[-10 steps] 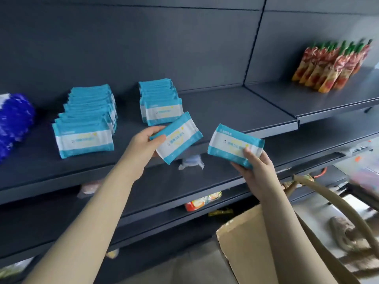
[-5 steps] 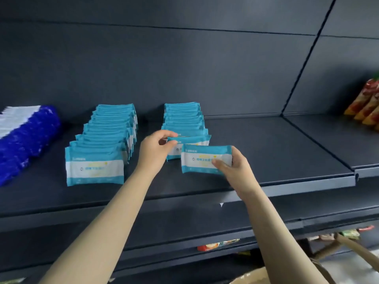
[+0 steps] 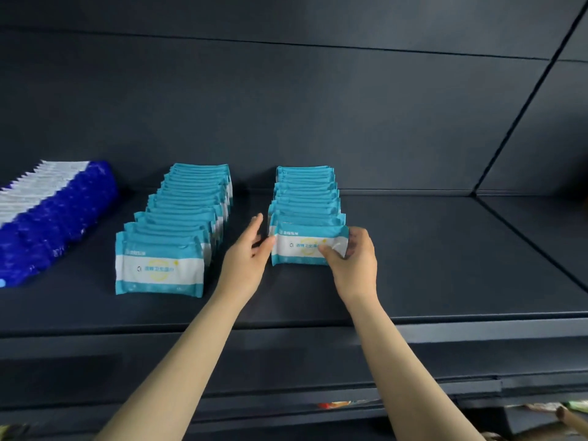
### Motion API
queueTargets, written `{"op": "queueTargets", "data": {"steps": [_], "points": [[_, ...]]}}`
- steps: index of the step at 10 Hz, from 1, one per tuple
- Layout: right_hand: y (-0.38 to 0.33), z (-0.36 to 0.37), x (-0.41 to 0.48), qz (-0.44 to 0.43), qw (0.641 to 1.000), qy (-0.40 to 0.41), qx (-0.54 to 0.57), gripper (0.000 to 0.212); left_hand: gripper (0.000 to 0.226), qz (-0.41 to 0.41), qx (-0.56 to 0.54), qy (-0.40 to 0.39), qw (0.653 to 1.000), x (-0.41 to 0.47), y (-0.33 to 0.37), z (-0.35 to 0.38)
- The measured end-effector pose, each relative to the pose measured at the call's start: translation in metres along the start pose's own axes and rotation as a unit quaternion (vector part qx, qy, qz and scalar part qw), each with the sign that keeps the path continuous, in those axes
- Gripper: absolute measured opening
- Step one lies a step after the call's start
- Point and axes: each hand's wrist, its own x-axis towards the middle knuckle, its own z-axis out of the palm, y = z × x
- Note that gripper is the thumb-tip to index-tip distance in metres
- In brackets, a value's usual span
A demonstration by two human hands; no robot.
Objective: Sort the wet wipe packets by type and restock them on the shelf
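Nearest, bottom right under the shelf lip: blurred colourful packaging (image 3: 343, 404) on a lower level, too smeared to identify. Above that, the dark shelf (image 3: 445, 329), its long front edge crossed by two bare forearms stretched forward.

On the shelf deck, left hand (image 3: 251, 254) just left of the right row: grip wide, fingers straight and together, pointing toward the back, thumb tip touching the left edge of the front packet. Right hand (image 3: 353, 262) at the other end of the same packet: grip closed on it, thumb pressed on the printed face, fingers curled round the right edge.

Between the two hands, the front packet (image 3: 296, 246): teal with a white band, standing upright on its long edge, face outward, set against the packets behind it at the head of the right row (image 3: 305, 192). Runs straight back toward the back panel (image 3: 286, 106), packets upright one behind another.

Apart to the left, a left row (image 3: 178, 214) of matching teal packets, also upright, reaching nearer the shelf edge. Farther left, cut by the picture's border, a slanting row of blue-and-white packets (image 3: 57, 218).

Behind everything, plain dark panelling; at far right, a seam (image 3: 533, 100) dividing it from the next bay.
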Motion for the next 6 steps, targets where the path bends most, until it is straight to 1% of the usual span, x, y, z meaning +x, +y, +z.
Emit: {"op": "queueTargets", "data": {"steps": [1,2,3,4,5,6], "points": [[-0.001,0.007,0.000,-0.007,1.000,0.015,-0.006,0.045,0.062,0.024,0.073,-0.045,0.996,0.000,-0.001,0.006],[-0.003,0.011,0.000,-0.012,0.999,0.026,-0.021,0.044,0.063,0.026,0.118,-0.044,0.992,0.003,-0.001,0.013],[0.000,0.011,-0.001,-0.016,0.998,0.036,-0.040,0.037,0.063,0.023,0.146,-0.025,0.989,0.007,0.000,0.017],[-0.002,0.010,-0.004,-0.009,0.998,0.031,-0.057,0.036,0.062,0.033,0.183,-0.008,0.983,0.007,0.000,0.021],[-0.005,0.009,-0.002,0.013,0.996,0.023,-0.084,0.048,0.062,0.033,0.184,0.001,0.982,0.010,0.001,0.020],[-0.009,0.000,-0.023,0.010,0.995,0.057,-0.083,0.049,0.064,0.050,0.146,0.034,0.987,-0.009,0.005,0.015]]}}
